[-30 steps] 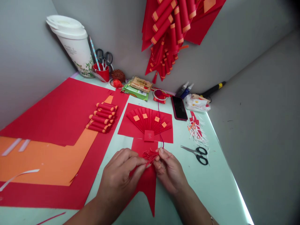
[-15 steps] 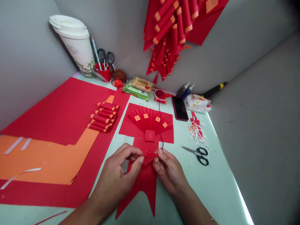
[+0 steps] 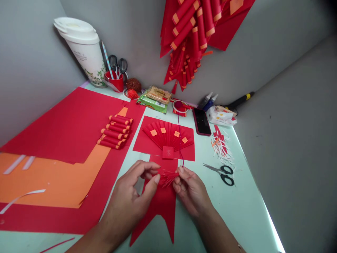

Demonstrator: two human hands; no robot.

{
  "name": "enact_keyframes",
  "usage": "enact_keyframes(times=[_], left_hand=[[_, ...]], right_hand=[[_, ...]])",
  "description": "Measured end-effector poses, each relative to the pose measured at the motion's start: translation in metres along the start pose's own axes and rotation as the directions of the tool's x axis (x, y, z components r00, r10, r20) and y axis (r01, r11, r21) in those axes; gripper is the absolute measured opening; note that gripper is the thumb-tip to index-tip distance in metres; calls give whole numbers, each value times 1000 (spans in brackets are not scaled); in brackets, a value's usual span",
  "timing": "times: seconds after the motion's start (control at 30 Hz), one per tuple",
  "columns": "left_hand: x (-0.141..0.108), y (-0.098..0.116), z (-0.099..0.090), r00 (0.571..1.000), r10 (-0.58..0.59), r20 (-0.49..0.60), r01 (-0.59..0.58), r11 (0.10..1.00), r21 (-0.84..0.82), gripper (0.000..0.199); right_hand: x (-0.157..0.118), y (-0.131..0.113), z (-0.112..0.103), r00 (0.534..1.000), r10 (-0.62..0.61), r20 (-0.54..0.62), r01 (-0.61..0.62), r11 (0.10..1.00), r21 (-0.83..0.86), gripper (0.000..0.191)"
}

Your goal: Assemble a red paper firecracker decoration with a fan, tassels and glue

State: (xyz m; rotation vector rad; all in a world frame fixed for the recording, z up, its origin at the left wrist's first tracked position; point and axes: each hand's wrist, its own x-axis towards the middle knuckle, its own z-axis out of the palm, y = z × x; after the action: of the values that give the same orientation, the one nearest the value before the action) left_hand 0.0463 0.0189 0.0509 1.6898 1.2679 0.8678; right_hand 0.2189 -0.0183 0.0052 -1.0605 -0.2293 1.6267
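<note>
Fingers of the right hand pinch the gathered end of a red paper fringe, center of frame, a bit below middle. Left hand: thumb and forefinger parted, just left of the fringe's loose ends; can't tell if any fingertip touches it. Fringe is held over a red strip with a forked bottom edge, lower center.

Dark pink cord runs from a ball at upper center down to the right fingertips. Passes in front of a pleated red fan bearing four orange squares, on a red sheet above the hands.

Right side of frame, on the pale green surface: black-handled scissors, paper scraps above them, phone higher up. Left of center: stack of red paper rolls with orange ends. Left edge: orange sheet partly under a big red sheet. Upper left: white lidded tumbler, red cup beside it holding a pencil.
</note>
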Motion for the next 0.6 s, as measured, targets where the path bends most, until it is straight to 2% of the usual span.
enact_keyframes(times=[0.2, 0.6], left_hand=[[-3, -3, -1, 994, 89, 61, -89, 996, -8, 23], [-1, -6, 3, 994, 102, 30, -104, 993, 54, 11]], right_hand=[[1, 3, 0, 999, 32, 3, -32, 999, -16, 36], [0, 3, 1, 1000, 30, -7, -30, 999, -45, 38]])
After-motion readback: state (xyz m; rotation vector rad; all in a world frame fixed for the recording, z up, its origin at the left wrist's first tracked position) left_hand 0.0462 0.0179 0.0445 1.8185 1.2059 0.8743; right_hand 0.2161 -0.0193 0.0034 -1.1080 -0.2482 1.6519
